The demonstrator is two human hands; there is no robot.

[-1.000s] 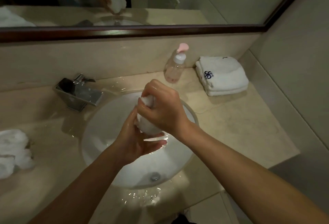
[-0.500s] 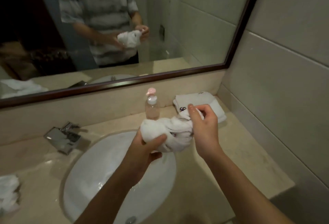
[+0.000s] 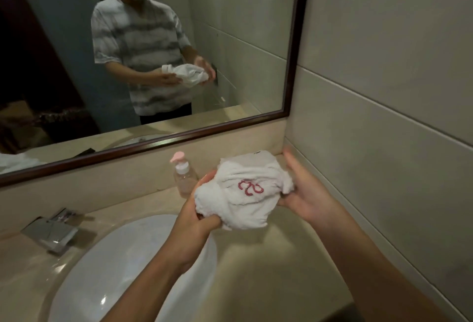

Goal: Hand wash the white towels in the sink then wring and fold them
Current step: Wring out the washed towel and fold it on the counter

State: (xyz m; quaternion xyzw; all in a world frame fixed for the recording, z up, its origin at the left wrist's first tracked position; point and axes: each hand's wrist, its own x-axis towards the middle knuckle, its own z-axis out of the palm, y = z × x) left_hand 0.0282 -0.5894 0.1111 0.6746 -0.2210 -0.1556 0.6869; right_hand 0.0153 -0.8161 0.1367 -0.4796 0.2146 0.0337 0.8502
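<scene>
Now the towel [image 3: 245,191], a tight twist over the sink [image 3: 122,257] moments before, was loosening above the bench [image 3: 268,257]; left hand [image 3: 202,209] gripped it, right hand [image 3: 304,193] cradled it, grip slack — folding seemed next.

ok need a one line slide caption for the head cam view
Both hands, left hand and right hand, hold a bunched white towel above the counter beside the sink.
</scene>
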